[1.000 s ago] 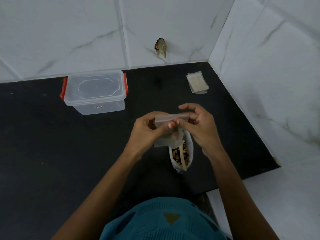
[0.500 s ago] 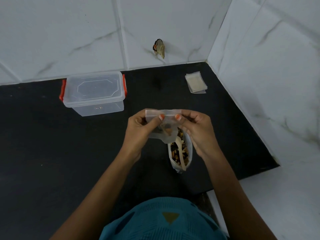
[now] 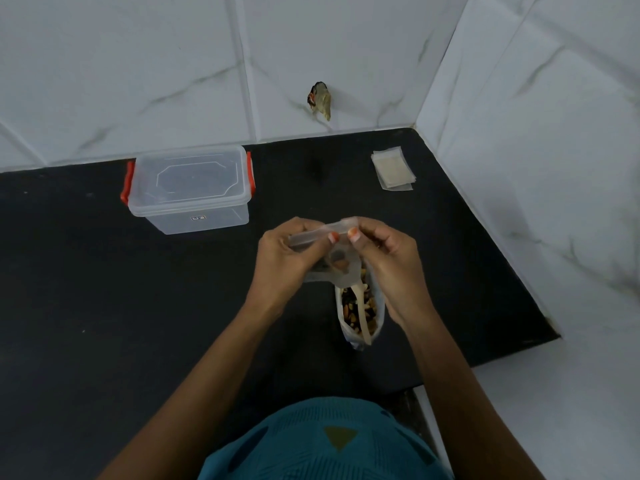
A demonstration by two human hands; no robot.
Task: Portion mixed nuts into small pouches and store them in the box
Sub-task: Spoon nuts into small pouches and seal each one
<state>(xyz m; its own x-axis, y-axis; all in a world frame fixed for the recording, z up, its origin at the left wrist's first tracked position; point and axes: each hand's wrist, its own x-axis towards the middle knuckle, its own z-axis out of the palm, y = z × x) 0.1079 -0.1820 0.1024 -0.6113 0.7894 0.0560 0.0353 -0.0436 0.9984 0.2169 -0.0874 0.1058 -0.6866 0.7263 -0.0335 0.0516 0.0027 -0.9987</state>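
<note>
1. The left hand and right hand are pinching a small pouch by its top, fingers curled.
2. The pouch is hanging over the nut bag on the tabletop.
3. The lidded box is sitting back left.

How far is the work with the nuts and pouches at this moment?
Done: one small pouch already holds a few nuts. In hand: left hand and right hand pinch its top strip, seemingly sealing it. Left: the lidded box shows no pouches inside, empty pouches lie unused, and the nut bag holds plenty.
</note>
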